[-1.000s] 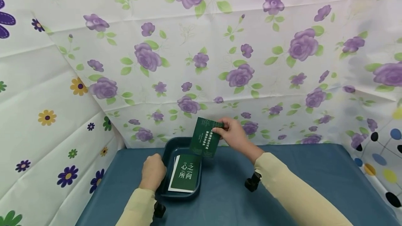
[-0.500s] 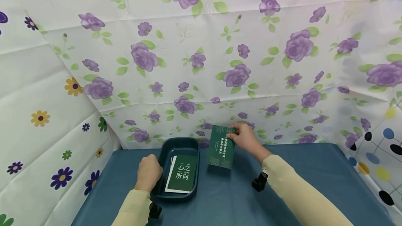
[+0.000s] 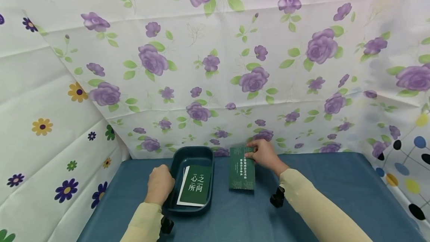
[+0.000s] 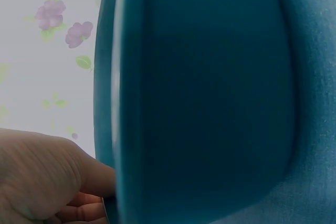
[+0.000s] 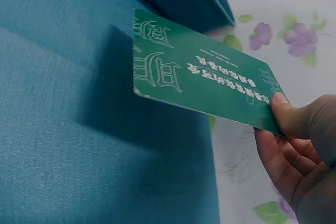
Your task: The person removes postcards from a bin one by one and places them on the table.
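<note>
A green card (image 3: 241,173) printed with white characters is pinched at its far right corner by my right hand (image 3: 265,155). In the right wrist view the card (image 5: 205,72) tilts over the blue surface and casts a shadow there, thumb on top and fingers beneath. My left hand (image 3: 160,184) grips the left rim of a dark blue tray (image 3: 172,208). Seen from the left wrist, the thumb of that hand (image 4: 47,177) lies at the tray's rim. Inside the tray lies another green card (image 3: 196,189) with large white characters, over white-edged cards that it mostly covers.
The tray stands on a blue-covered table (image 3: 221,223), near its back edge. Behind rises a white cloth (image 3: 215,85) with purple roses. Other patterned cloths hang at the left (image 3: 43,152) and right (image 3: 406,174).
My right hand has carried the green card rightward from over the tray's right edge, then lowered it toward the table. My left hand stays on the tray's rim.
</note>
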Available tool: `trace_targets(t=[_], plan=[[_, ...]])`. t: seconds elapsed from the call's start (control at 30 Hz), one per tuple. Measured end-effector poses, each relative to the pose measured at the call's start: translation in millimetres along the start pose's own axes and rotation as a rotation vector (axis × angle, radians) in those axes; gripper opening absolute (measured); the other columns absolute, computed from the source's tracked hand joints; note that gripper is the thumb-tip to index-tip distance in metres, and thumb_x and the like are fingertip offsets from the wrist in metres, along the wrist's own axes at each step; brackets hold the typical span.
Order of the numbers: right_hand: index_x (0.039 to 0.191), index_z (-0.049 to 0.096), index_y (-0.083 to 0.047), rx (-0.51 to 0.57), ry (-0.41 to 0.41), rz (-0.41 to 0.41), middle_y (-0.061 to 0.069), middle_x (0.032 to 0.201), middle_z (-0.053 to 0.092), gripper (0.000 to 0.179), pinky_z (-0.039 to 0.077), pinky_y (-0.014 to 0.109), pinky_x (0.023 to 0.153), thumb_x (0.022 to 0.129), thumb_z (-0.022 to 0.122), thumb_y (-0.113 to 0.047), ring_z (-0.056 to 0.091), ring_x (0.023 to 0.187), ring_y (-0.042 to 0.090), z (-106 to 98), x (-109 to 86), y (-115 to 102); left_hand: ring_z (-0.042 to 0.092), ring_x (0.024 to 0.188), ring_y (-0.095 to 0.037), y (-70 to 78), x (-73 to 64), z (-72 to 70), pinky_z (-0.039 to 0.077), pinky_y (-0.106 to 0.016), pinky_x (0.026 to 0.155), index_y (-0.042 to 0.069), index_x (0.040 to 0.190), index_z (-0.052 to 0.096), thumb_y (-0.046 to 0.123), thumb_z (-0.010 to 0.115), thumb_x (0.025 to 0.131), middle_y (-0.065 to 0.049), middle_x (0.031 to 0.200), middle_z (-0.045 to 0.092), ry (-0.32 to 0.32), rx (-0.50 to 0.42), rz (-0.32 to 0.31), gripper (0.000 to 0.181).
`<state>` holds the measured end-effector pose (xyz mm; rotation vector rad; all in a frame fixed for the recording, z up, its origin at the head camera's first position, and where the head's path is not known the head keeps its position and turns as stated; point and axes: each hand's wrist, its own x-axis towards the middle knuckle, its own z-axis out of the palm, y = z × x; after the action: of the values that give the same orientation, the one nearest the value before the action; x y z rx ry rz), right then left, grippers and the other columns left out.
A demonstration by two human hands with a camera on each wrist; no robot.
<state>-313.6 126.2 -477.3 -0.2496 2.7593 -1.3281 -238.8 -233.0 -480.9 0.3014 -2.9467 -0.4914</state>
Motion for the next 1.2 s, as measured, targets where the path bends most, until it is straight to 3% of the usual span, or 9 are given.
trace_targets(t=[0.17, 0.43, 0.9, 1.03, 1.1, 1.2], plan=[[0.122, 0.061, -0.005, 0.0, -0.045, 0.0, 0.006, 0.051, 0.049, 0.045, 0.049, 0.032, 0.05, 0.08, 0.072, -0.019, 0.062, 0.06, 0.038, 12.6, 3.3, 3.8, 0.061, 0.058, -0.031, -0.9, 0.3, 0.1, 0.044, -0.04, 0.046, 0.0, 0.072, 0.062, 0.003, 0.06, 0.077, -0.017, 0.068, 0.063, 0.002, 0.009, 0.0, 0.006], [0.119, 0.061, -0.001, 0.042, -0.07, 0.008, 0.007, 0.047, 0.051, 0.046, 0.053, 0.037, 0.055, 0.078, 0.074, -0.017, 0.062, 0.055, 0.035, 27.3, 8.2, 5.4, 0.059, 0.053, -0.028, 0.8, -1.9, 1.3, 0.041, -0.036, 0.041, 0.001, 0.073, 0.061, 0.002, 0.059, 0.078, -0.016, 0.067, 0.062, 0.003, -0.003, -0.007, 0.006], [0.111, 0.066, -0.001, -0.012, -0.084, 0.028, 0.012, 0.048, 0.054, 0.039, 0.051, 0.03, 0.052, 0.076, 0.076, -0.016, 0.062, 0.053, 0.033, 46.1, 12.9, 6.4, 0.063, 0.062, -0.033, 1.5, -0.6, 1.4, 0.047, -0.042, 0.048, 0.001, 0.077, 0.064, 0.004, 0.061, 0.078, -0.018, 0.073, 0.065, -0.004, 0.024, -0.022, 0.004], [0.089, 0.073, -0.006, -0.066, -0.077, 0.003, 0.007, 0.043, 0.05, 0.019, 0.048, 0.029, 0.049, 0.075, 0.077, -0.018, 0.06, 0.047, 0.026, 51.1, 15.2, 9.2, 0.063, 0.065, -0.035, 1.1, -0.7, 1.7, 0.047, -0.043, 0.049, 0.0, 0.079, 0.064, 0.004, 0.062, 0.078, -0.019, 0.076, 0.066, -0.008, 0.027, -0.027, 0.005], [0.07, 0.069, -0.01, -0.079, -0.076, -0.016, 0.003, 0.04, 0.045, 0.013, 0.043, 0.027, 0.046, 0.074, 0.078, -0.018, 0.056, 0.043, 0.022, 53.2, 16.2, 10.9, 0.064, 0.066, -0.035, 1.2, -0.5, 2.0, 0.047, -0.044, 0.05, 0.0, 0.08, 0.064, 0.004, 0.061, 0.078, -0.02, 0.077, 0.066, -0.007, 0.028, -0.028, 0.005], [0.052, 0.042, -0.018, -0.098, -0.072, -0.032, -0.004, 0.041, 0.028, 0.042, 0.03, 0.026, 0.043, 0.073, 0.079, -0.019, 0.04, 0.036, 0.015, 56.0, 17.9, 13.3, 0.064, 0.066, -0.036, 1.5, -0.3, 2.0, 0.047, -0.044, 0.05, -0.001, 0.079, 0.065, 0.003, 0.061, 0.078, -0.021, 0.078, 0.066, 0.001, 0.025, -0.028, 0.006]])
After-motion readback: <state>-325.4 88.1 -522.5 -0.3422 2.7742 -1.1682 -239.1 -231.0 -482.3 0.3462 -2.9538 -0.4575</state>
